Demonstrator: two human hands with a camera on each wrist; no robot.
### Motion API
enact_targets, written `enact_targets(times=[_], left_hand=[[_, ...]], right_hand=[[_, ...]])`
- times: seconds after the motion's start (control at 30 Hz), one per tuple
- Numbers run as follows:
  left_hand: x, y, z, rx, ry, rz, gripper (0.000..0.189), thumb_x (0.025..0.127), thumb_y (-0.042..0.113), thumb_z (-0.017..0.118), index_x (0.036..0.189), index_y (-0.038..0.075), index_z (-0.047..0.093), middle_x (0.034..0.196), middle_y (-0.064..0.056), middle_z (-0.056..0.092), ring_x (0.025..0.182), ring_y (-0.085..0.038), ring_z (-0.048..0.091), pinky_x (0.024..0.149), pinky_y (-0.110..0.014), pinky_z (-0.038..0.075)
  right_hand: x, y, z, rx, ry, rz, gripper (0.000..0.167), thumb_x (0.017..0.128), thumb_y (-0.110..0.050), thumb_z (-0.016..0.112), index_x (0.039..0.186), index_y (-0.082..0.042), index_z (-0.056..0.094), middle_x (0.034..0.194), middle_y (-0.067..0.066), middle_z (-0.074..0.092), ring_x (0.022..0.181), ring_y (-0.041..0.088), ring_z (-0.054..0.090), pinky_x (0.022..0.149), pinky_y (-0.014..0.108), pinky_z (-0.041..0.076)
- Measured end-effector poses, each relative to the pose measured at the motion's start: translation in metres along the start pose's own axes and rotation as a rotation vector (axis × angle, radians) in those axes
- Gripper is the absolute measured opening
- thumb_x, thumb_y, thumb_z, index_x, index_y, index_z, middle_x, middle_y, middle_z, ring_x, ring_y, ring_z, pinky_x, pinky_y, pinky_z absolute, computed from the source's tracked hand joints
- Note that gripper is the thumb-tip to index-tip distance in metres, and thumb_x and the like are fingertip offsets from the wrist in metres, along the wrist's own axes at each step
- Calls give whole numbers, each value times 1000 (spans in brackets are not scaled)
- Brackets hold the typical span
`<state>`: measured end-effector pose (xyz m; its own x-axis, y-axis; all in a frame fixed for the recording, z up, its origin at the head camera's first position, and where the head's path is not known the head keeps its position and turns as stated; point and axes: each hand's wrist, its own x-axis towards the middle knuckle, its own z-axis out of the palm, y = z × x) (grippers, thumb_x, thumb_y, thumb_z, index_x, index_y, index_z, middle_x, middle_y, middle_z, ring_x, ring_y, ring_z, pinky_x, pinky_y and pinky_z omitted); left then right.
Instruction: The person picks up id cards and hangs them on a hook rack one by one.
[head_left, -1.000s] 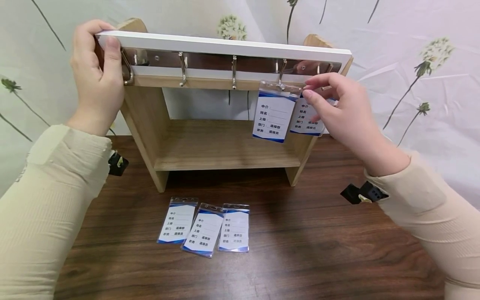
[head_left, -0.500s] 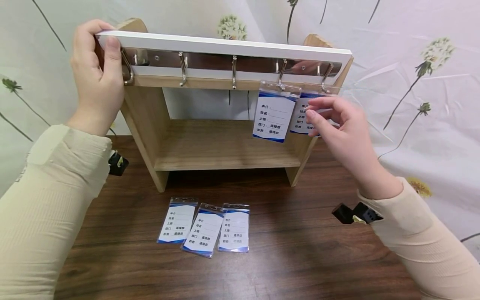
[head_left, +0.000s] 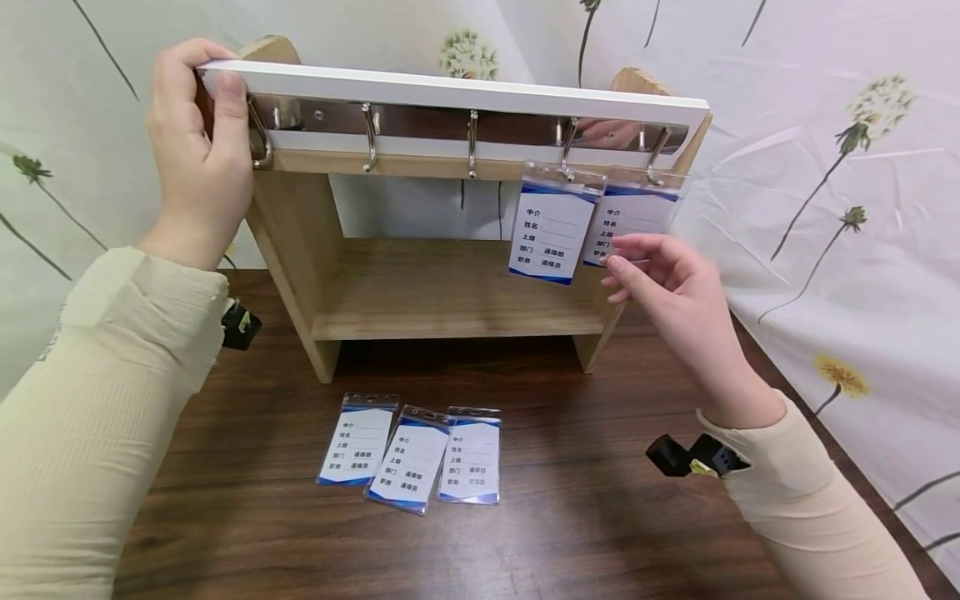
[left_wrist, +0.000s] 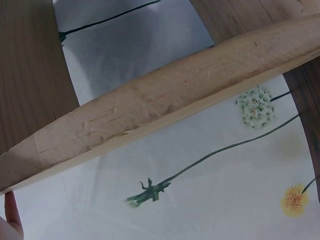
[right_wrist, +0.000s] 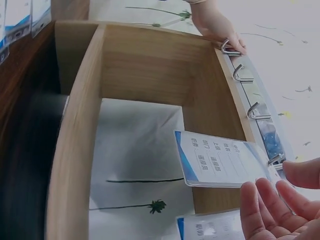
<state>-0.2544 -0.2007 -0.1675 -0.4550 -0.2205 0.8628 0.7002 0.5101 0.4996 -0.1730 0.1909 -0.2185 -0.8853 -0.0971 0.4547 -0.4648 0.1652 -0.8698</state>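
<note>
My left hand [head_left: 198, 158] grips the left end of a white rail [head_left: 450, 83] with metal hooks, thumb in front, along the top of a wooden shelf unit [head_left: 457, 287]. Two clear-sleeved badges with blue trim hang at the rail's right: one badge [head_left: 555, 233] on the fourth hook, another badge [head_left: 637, 208] on the last hook, partly behind it. My right hand [head_left: 675, 292] is just in front of that last badge's lower corner, fingers relaxed, holding nothing. In the right wrist view the hanging badge [right_wrist: 220, 160] is seen sideways beyond the fingers.
Three more badges lie on the dark wood table before the shelf: a left badge [head_left: 360, 442], a middle badge [head_left: 411, 462] overlapping its neighbours, and a right badge [head_left: 471, 458]. Three hooks toward the left, such as the middle hook [head_left: 472, 146], bear no badge. Flower-printed cloth [head_left: 847, 192] hangs behind.
My right hand has come away from the top of the badge on the last hook and moved downward, leaving it hanging. The left hand keeps its hold on the rail.
</note>
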Motion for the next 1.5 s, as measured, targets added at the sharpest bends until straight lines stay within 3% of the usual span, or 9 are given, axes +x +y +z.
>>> enact_targets(times=[0.27,0.5,0.87,1.03,1.27,1.5], left_hand=[[0,1,0,-17,8,-3,19,100,12,46,112,16,60,102,19,48,102,1,47,94,-19,35],[0,0,0,-7,9,4,19,100,13,46,112,18,60,101,20,47,101,2,46,94,-19,34],[0,0,1,-26,13,-3,18,100,12,46,110,19,59,101,19,47,100,2,47,93,-19,34],[0,0,1,-16,14,0,18,100,14,46,111,14,60,101,20,47,99,2,46,93,-19,34],[1,0,1,-23,17,-3,16,100,15,47,107,24,57,102,16,49,101,1,47,95,-20,34],[0,1,1,-14,13,2,19,100,11,45,112,12,60,100,20,46,97,5,46,91,-18,34]], right_hand=[[-7,9,4,41,-11,42,19,96,1,59,114,3,62,92,-8,73,75,8,70,70,25,57],[-14,17,8,64,-18,73,14,96,-3,61,105,-12,67,87,-7,74,73,8,70,70,26,58],[-26,39,22,184,-46,159,19,95,0,60,102,-15,69,87,-2,73,74,11,69,71,28,58],[-30,51,29,198,-72,185,17,95,-1,59,104,-13,68,88,0,73,74,12,70,71,29,58],[-35,65,38,213,-111,231,21,93,2,61,103,-16,67,85,-5,71,72,10,69,69,29,58],[-39,78,48,253,-155,298,21,91,4,62,103,-13,67,85,-5,71,71,10,69,68,27,58]])
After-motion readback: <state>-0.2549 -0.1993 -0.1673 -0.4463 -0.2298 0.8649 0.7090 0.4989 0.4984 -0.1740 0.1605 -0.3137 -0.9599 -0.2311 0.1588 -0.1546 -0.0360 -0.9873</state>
